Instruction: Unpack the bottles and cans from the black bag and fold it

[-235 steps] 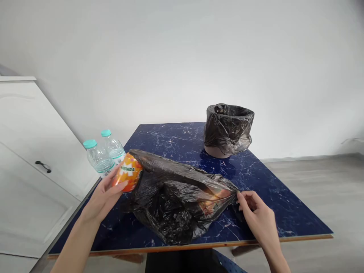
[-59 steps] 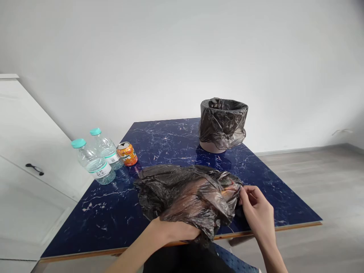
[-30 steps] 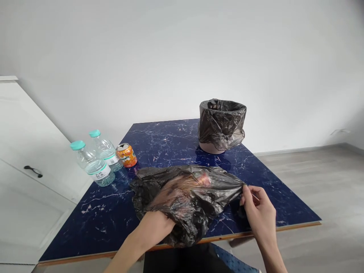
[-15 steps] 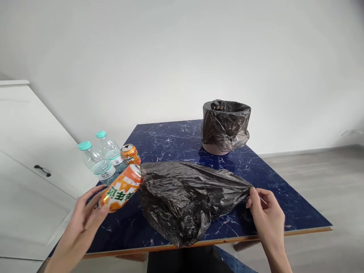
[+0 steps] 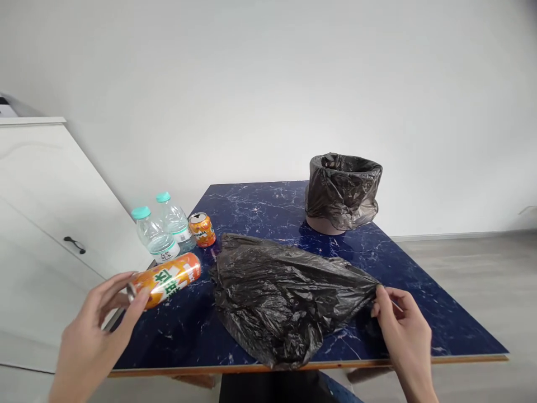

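My left hand (image 5: 103, 319) grips an orange soda can (image 5: 168, 280) by its lower end, thumb on one side and fingers on the other. The can is tilted nearly flat above the table's left part, apart from the bag. A black plastic bag (image 5: 285, 296) lies spread and crumpled across the table's front. My right hand (image 5: 405, 327) pinches the bag's right corner between thumb and fingers, pulling it to a point. Just beyond the held can stand a second orange can (image 5: 202, 230) and two clear water bottles (image 5: 157, 238) with turquoise caps.
A bin lined with a black bag (image 5: 344, 190) stands at the table's back right. The blue marbled table (image 5: 260, 210) has a wooden front edge. To the left is a white cabinet (image 5: 46, 184) with a black handle; a pale wall rises behind.
My left hand has drawn the can leftward, away from the bag's left end, and tipped it flatter. My right hand still holds the bag's corner. The view has shifted slightly.
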The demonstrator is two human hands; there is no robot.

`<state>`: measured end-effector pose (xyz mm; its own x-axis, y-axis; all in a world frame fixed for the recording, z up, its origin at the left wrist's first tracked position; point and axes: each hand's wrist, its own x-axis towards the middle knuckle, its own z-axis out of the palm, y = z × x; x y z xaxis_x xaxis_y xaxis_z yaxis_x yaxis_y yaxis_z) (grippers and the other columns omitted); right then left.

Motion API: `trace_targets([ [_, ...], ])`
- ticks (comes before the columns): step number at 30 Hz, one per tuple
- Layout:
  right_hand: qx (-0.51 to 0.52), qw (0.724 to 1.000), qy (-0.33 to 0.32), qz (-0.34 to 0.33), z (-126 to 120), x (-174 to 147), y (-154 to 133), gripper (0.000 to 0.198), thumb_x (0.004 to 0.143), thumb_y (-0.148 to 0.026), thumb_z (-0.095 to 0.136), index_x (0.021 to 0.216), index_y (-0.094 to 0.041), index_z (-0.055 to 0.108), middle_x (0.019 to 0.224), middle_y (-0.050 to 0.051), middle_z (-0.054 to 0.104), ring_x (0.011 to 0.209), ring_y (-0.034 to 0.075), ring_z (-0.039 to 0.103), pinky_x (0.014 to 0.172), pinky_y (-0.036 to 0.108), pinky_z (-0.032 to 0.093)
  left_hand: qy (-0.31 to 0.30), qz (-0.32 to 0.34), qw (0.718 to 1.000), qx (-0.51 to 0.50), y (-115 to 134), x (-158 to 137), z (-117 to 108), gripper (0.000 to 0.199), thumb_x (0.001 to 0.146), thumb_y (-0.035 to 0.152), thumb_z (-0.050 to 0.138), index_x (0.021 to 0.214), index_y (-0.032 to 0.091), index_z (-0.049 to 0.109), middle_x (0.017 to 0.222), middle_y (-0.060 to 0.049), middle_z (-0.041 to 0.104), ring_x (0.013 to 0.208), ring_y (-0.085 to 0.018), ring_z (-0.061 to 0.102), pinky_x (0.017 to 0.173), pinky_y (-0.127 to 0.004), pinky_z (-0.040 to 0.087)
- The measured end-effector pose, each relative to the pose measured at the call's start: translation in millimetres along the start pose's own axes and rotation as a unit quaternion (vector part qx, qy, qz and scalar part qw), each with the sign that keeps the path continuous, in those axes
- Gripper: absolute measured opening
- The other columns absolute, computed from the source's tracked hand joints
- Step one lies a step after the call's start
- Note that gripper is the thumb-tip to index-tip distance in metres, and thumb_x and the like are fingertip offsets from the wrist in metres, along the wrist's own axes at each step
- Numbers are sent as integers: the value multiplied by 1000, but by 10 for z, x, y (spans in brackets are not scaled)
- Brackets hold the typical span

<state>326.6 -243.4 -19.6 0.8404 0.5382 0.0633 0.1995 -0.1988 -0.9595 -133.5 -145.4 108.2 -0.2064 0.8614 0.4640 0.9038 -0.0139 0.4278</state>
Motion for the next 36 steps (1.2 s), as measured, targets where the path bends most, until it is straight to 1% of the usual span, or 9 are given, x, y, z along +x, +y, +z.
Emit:
trace_targets([
  [2,-5,1000,1,0,0,4,17,63,84,-86,66,94,-24,67,67,2,66,67,22,62,63,32,45,-4,13,998,58,183,97,-24,41,97,62,59,130,38,58,103,5,79,98,-24,79,82,-33,62],
  [5,-6,1000,-1,0,-4,8,38,63,83,-86,66,94,-24,67,67,2,66,67,22,62,62,32,45,-76,81,985,131,448,281,-16,45,97,63,55,130,34,60,105,-1,80,98,-31,78,79,-35,56],
  [7,-7,1000,-2,-4,-5,11,44,63,83,-86,66,93,-24,67,67,2,66,66,22,62,62,32,45,-130,107,972,164,575,424,33,45,96,64,52,126,33,63,105,-5,81,93,-34,78,73,-36,53],
  [9,-8,1000,-2,-10,-3,13,45,63,84,-86,66,93,-23,67,67,2,66,66,23,63,62,32,45,-159,124,961,188,659,569,106,42,96,63,51,120,32,67,101,-7,82,88,-36,78,70,-38,51],
  [13,-12,1000,-2,-11,3,16,36,63,83,-86,66,93,-23,68,67,3,66,67,23,63,63,32,46,-197,181,937,225,772,845,264,44,98,59,52,119,25,70,113,-12,82,99,-39,78,74,-42,53],
  [17,-16,1000,-8,-4,-5,17,38,62,84,-85,66,93,-24,68,69,2,67,68,22,63,63,32,45,-235,197,913,268,890,1070,371,48,103,58,50,123,21,71,127,-17,78,111,-41,75,80,-43,55],
  [23,-14,1000,-14,-4,-9,15,39,64,82,-88,65,92,-24,67,67,1,65,68,22,63,63,32,44,-245,192,906,287,960,1227,480,49,108,51,44,135,17,68,138,-18,71,119,-39,72,84,-42,56],
  [28,-11,1000,-16,-16,-4,10,23,64,83,-87,65,91,-24,66,65,1,64,65,22,62,61,31,44,-216,205,903,311,923,1234,535,48,109,50,46,137,18,66,140,-18,69,116,-39,72,84,-42,56],
  [36,-10,1000,-24,-8,-13,27,45,64,82,-88,65,91,-24,66,66,1,64,64,21,60,61,31,43,-208,188,907,315,930,1224,525,49,111,46,44,146,16,61,142,-20,69,120,-43,71,84,-44,55],
])
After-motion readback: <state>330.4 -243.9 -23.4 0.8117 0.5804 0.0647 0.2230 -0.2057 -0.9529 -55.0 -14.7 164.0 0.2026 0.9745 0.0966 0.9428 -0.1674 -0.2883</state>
